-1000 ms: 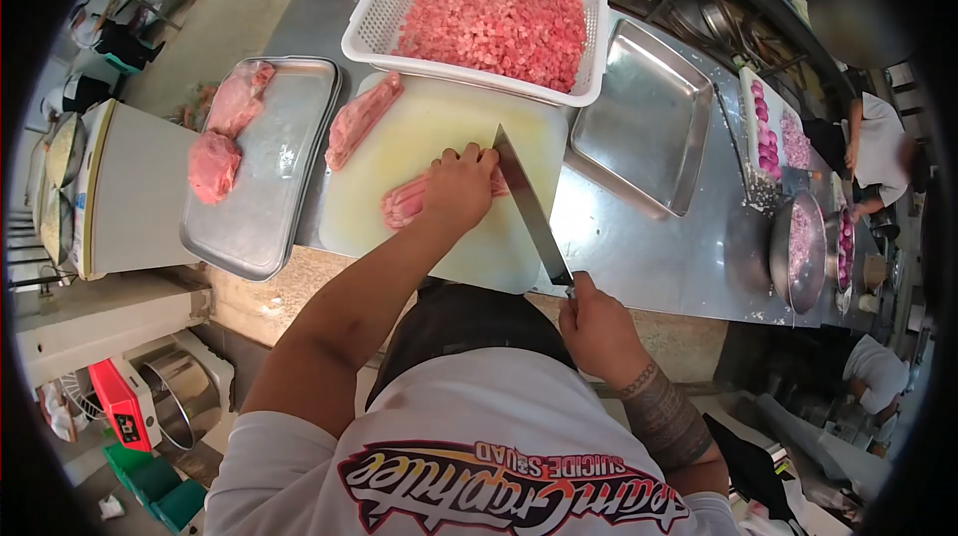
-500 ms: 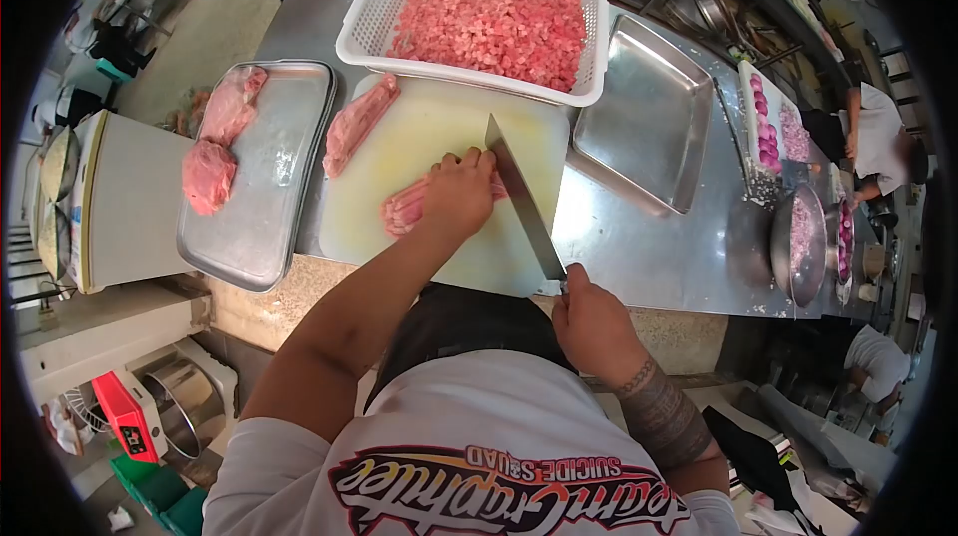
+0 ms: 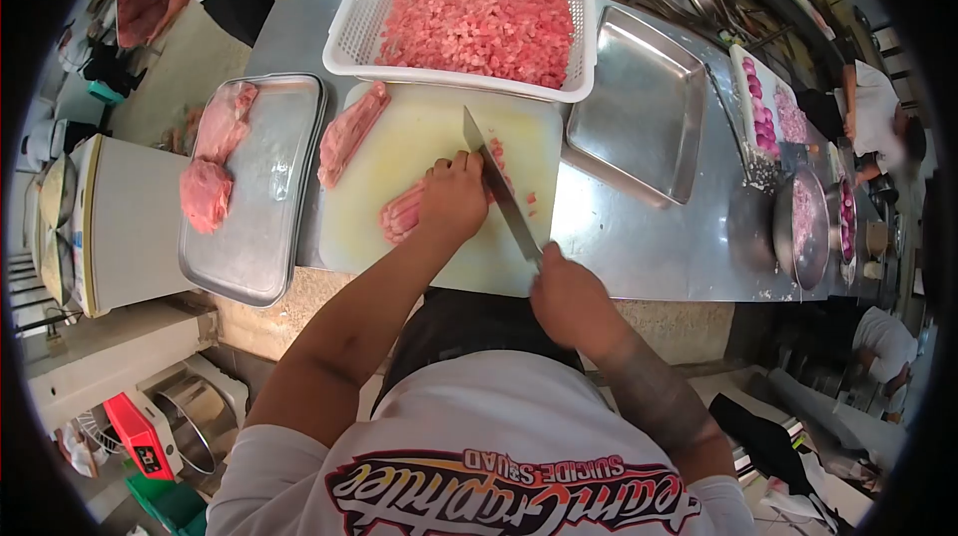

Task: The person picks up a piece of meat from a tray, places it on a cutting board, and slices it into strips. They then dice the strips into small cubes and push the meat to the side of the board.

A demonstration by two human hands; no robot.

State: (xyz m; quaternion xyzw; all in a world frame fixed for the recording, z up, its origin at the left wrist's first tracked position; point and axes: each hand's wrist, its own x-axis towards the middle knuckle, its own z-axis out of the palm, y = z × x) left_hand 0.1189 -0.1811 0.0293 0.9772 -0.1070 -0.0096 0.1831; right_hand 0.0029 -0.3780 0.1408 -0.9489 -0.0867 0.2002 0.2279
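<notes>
My left hand (image 3: 455, 199) presses with bent fingers on a bundle of raw meat strips (image 3: 401, 215) on the white cutting board (image 3: 449, 267). In my right hand (image 3: 571, 298) is the handle of a large knife (image 3: 507, 199), its blade slanting up and left beside my left fingertips. Small cut bits of meat (image 3: 496, 149) lie around the blade, mostly to its right. A longer piece of raw meat (image 3: 351, 135) rests at the board's upper left.
Behind the board stands a white basket (image 3: 589, 37) heaped with diced meat (image 3: 479, 27). To the left is a metal tray (image 3: 261, 187) with meat pieces; an empty steel pan (image 3: 639, 102) is at right. Onions (image 3: 763, 117) and a bowl (image 3: 800, 227) are farther right. People (image 3: 883, 112) stand nearby.
Small cut pieces now show beside the knife. The blade and my right hand have shifted left. At the upper left, another person has come further into view.
</notes>
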